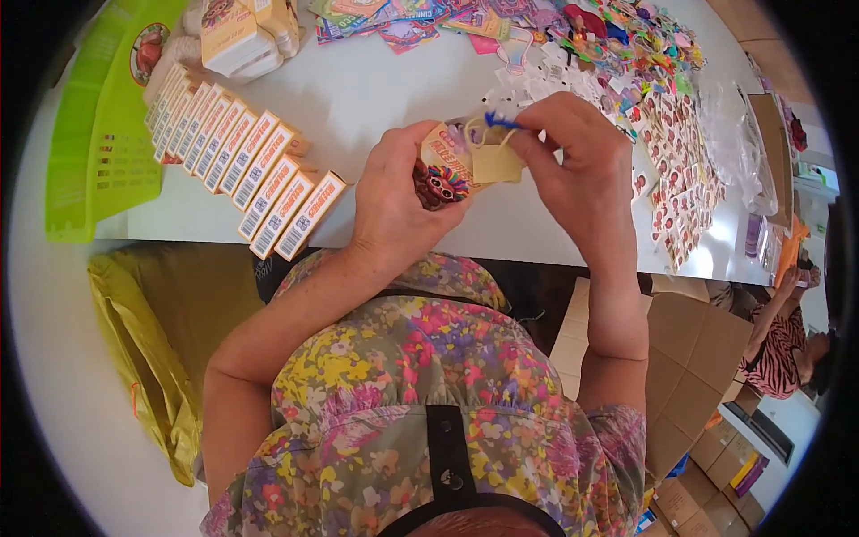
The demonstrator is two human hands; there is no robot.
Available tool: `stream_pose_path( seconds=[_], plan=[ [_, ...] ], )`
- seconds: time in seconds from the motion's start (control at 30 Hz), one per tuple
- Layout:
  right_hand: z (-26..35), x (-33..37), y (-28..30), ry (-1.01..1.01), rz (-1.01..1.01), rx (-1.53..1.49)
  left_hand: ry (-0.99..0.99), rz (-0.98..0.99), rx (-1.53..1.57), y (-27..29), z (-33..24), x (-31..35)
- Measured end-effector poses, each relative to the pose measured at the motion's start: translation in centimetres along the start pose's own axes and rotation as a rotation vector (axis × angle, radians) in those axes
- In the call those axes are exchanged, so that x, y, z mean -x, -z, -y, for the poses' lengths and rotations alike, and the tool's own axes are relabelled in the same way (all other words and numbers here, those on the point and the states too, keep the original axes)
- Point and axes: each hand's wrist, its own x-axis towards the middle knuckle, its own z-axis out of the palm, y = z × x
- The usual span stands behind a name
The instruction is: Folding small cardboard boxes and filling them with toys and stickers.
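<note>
L hand (394, 183) curls round box (438, 166), R hand (577, 148) pinches blue trinket (499, 121); box row (228, 148) to L, stickers (684, 166) to R, white tbl (335, 107) btwn row & L hand, edge at L wrist.

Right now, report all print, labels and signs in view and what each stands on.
Wording is not copied out; kinds only:
Held box: coloured lettering above a cartoon face.
Row boxes: orange lettering; barcode digits too small to read.
Stacked boxes: orange lettering.
Packets: lettering, mostly too small.
Round label: too small to read.
Dark item: pale print, too small.
</note>
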Motion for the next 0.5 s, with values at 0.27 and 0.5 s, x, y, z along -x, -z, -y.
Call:
stream_pose_path(
  seconds=[0.27,0.5],
  plan=[
    [0.5,0.6,0.1,0.049,0.163,0.179,-0.142,0.014,-0.176,1.0,-0.6,-0.2],
    [1.5,1.3,-1.4,0.041,0.142,0.356,-0.150,-0.015,-0.201,0.4,0.0,-0.2]
  ],
)
